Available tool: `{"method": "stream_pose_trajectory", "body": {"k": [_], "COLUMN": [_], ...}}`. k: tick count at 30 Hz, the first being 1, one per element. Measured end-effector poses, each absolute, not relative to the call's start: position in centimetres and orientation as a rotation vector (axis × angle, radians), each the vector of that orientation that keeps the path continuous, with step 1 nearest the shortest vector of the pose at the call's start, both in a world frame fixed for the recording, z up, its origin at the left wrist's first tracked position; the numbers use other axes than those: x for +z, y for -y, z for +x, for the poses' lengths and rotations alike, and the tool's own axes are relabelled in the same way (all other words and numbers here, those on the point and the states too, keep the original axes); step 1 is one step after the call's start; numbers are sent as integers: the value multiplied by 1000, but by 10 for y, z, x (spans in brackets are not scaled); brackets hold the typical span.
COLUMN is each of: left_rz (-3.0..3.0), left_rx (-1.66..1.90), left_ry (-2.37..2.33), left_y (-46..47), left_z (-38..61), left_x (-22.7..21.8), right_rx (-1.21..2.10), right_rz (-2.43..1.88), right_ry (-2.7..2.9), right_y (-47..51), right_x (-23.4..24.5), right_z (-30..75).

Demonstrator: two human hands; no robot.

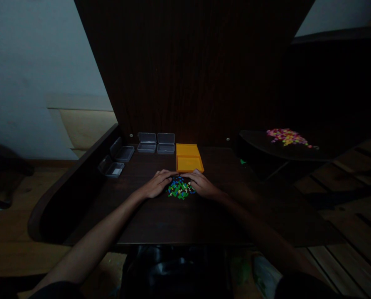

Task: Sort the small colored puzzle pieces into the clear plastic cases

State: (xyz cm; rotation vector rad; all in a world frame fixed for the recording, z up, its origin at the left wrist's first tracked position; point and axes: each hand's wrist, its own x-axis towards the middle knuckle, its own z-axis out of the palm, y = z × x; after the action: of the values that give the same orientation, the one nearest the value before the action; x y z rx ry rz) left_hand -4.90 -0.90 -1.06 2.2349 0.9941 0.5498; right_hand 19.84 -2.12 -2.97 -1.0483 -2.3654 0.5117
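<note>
A small heap of tiny green, blue and yellow bricks lies on the dark wooden desk. My left hand rests flat against the heap's left side, fingers stretched toward its far edge. My right hand lies flat against the right side in the same way. The two hands cup the heap between them, and neither is holding a brick. Just beyond the fingertips stands an open orange box.
Two clear plastic cases stand open at the back of the desk, with two more along the left edge. A pile of pink and yellow pieces lies on a dark side shelf at right. A tall dark panel rises behind the desk.
</note>
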Motion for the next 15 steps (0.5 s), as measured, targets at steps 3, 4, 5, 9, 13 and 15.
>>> {"method": "stream_pose_trajectory", "body": {"k": [3, 4, 5, 9, 13, 15], "left_rz": [2239, 2234, 2229, 2197, 2155, 2142], "left_rx": [558, 563, 571, 621, 620, 596], "left_ry": [-967, -959, -952, -932, -923, -952], "left_y": [9, 8, 8, 7, 7, 8], "left_z": [-49, -49, -49, -49, -50, -50], "left_x": [-10, -10, -10, -9, -8, -7], "right_rx": [498, 497, 500, 550, 550, 539], "right_rz": [-1016, -1017, -1022, -1052, -1049, -1049], "right_ry": [2344, 2331, 2318, 2320, 2318, 2305], "right_y": [22, 22, 22, 23, 23, 23], "right_x": [-27, -26, -26, -26, -26, -25], "right_z": [201, 202, 203, 205, 205, 205]}}
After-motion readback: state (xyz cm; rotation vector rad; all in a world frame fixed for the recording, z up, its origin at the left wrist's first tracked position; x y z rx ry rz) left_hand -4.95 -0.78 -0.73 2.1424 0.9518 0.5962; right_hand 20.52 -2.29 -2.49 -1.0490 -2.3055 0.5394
